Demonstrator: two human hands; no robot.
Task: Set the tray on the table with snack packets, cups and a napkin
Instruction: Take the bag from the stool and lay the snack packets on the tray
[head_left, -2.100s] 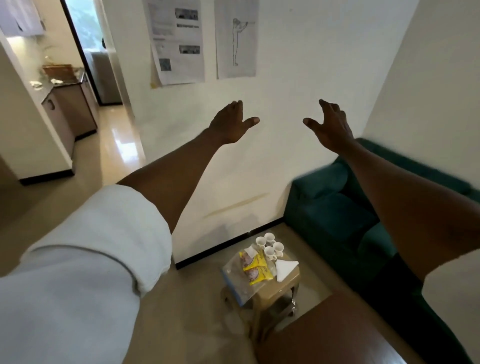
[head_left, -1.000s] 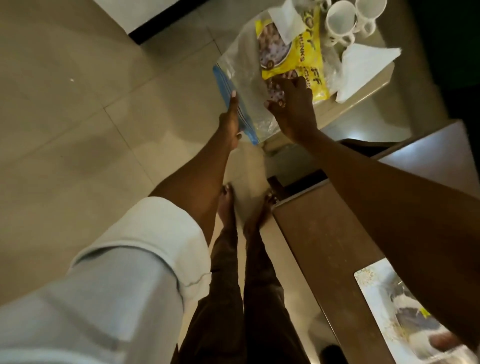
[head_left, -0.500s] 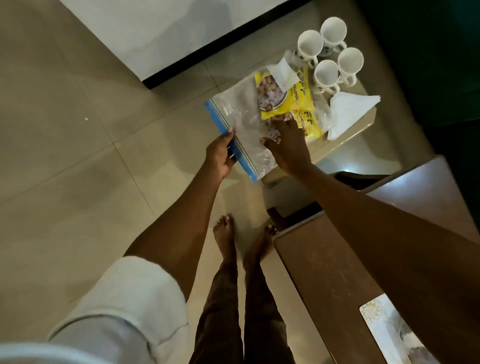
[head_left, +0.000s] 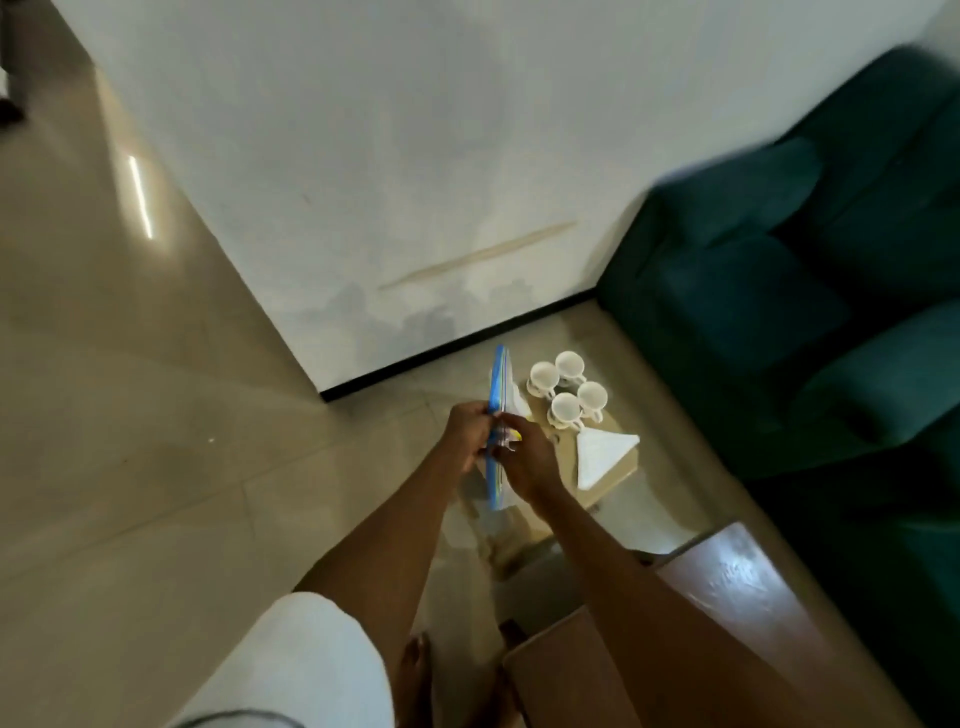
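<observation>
Both hands meet over a small low table, the left hand (head_left: 470, 428) and right hand (head_left: 524, 460) pinched from opposite sides on a clear plastic zip bag (head_left: 498, 410) turned up on edge, its blue seal strip running as a thin vertical line above and below the fingers. A sliver of yellow, glossy snack packet (head_left: 514, 435) shows through the film between the thumbs; how many packets are inside cannot be made out. Just beyond the right hand, four small white cups (head_left: 567, 389) with rounded handles stand upright in a tight cluster on the pale, smooth table (head_left: 615, 470), and a white napkin (head_left: 602, 451) folded to a triangle lies flat beside them, nearer the right wrist. A rolled white sleeve (head_left: 301, 670) covers the left upper arm. Under the right forearm sits the corner of a polished brown wooden surface (head_left: 737, 587). Farther right, a dark teal upholstered sofa (head_left: 779, 291) fills the corner; glossy beige floor tiles (head_left: 130, 415) spread to the left beneath a matte white wall (head_left: 389, 156).
</observation>
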